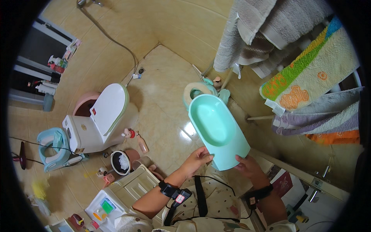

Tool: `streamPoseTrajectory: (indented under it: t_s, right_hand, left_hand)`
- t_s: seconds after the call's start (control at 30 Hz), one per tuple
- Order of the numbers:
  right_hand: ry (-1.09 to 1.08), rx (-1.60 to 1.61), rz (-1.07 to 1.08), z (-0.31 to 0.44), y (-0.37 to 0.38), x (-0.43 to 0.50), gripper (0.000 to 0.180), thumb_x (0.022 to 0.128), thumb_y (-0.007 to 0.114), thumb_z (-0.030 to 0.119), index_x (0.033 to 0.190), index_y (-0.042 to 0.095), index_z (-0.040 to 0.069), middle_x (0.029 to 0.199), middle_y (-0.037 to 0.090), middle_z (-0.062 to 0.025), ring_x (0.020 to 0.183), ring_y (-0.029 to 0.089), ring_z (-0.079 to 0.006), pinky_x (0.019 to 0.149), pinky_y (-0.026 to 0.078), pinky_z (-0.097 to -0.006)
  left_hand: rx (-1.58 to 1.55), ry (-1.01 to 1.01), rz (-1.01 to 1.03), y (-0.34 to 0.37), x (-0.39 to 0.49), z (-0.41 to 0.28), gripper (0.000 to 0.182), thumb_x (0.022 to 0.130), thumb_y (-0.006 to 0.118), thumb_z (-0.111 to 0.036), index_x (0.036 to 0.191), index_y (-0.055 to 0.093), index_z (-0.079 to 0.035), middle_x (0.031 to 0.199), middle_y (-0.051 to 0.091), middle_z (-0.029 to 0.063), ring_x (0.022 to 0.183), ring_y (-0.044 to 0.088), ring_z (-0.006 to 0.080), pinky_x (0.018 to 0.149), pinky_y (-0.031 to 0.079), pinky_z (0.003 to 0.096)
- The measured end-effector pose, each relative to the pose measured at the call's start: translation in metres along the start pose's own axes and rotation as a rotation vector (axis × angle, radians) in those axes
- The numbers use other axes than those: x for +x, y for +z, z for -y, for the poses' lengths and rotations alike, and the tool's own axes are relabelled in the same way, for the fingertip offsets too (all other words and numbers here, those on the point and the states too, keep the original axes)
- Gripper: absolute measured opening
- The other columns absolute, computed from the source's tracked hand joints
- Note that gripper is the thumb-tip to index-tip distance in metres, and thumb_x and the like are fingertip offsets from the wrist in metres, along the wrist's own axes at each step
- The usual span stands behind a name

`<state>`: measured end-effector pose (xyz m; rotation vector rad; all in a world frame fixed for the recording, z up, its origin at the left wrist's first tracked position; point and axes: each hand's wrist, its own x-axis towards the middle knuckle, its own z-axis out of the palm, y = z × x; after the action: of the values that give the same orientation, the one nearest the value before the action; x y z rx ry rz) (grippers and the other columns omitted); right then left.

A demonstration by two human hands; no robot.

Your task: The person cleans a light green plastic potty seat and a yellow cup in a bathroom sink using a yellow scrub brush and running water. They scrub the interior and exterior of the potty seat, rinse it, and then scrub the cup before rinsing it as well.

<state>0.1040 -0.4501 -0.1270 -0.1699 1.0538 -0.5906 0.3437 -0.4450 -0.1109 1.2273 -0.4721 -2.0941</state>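
Held out before me is a mint-green plastic tray (242, 145) with a rounded far end and a deep oval hollow. My left hand (200, 159) pinches its near left edge, the thumb on top. On the near right corner my right hand (245, 166) has its own grip, with most of its fingers hidden beneath. The hollow holds nothing that I can see. Just past the tray's far end, partly covered by it, a mint-green child's potty (185, 100) with a cream ring seat stands on the tiled floor.
A toilet (84, 130) with its lid raised is at left, near a wastebasket (113, 166) and a bottle (142, 144). A blue child's toilet seat (43, 158) hangs on the wall. Several towels (316, 72) hang at right. The washstand (116, 200) is at lower left, the door edge (289, 171) at right.
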Motion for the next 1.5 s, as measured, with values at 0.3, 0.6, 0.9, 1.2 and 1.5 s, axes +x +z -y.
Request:
streamPoseTrajectory:
  t_s: [0.3,0.6,0.9,1.2,1.5]
  right_hand:
    - [-0.133,0.200,-0.358,-0.021,-0.089,0.003,0.041,0.074,0.067,0.010,0.110,0.047,0.006,0.094,0.054,-0.0027,0.081,0.053,-0.0167,0.065,0.045,-0.0313]
    - [-0.072,0.096,-0.594,-0.027,-0.176,0.063,0.033,0.074,0.069,0.014,0.100,0.052,0.005,0.083,0.054,-0.0055,0.063,0.051,-0.0192,0.055,0.045,-0.0327]
    - [0.128,-0.145,-0.622,-0.003,-0.250,0.150,0.040,0.072,0.071,0.022,0.104,0.053,0.007,0.097,0.053,-0.0074,0.079,0.051,-0.0204,0.068,0.047,-0.0367]
    - [0.074,-0.137,-0.581,0.003,-0.244,0.218,0.035,0.079,0.062,0.017,0.109,0.050,0.004,0.101,0.052,-0.0077,0.085,0.052,-0.0215,0.077,0.045,-0.0331]
    - [-0.105,-0.437,-0.346,-0.042,-0.301,0.316,0.028,0.082,0.055,0.007,0.108,0.049,0.000,0.105,0.050,-0.0089,0.092,0.050,-0.0226,0.074,0.046,-0.0373]
  left_hand:
    - [0.046,-0.036,-0.344,-0.080,-0.026,-0.012,0.025,0.084,0.054,-0.019,0.106,0.052,-0.005,0.110,0.051,0.0048,0.109,0.044,0.0162,0.094,0.033,0.0319]
    - [-0.059,0.051,-0.477,-0.101,-0.031,-0.014,0.026,0.085,0.050,-0.018,0.107,0.050,-0.004,0.114,0.050,0.0078,0.113,0.043,0.0211,0.096,0.031,0.0366]
    - [-0.141,0.210,-0.486,-0.080,0.026,-0.023,0.025,0.087,0.049,-0.020,0.107,0.050,-0.005,0.114,0.050,0.0081,0.111,0.045,0.0205,0.094,0.034,0.0348]
    - [-0.229,0.288,-0.439,-0.102,0.065,-0.012,0.027,0.088,0.047,-0.021,0.109,0.049,-0.004,0.114,0.051,0.0096,0.108,0.047,0.0203,0.089,0.038,0.0319]
    - [-0.220,0.369,-0.412,-0.160,0.093,0.008,0.034,0.087,0.048,-0.026,0.113,0.046,-0.003,0.119,0.046,0.0133,0.109,0.045,0.0229,0.092,0.037,0.0355]
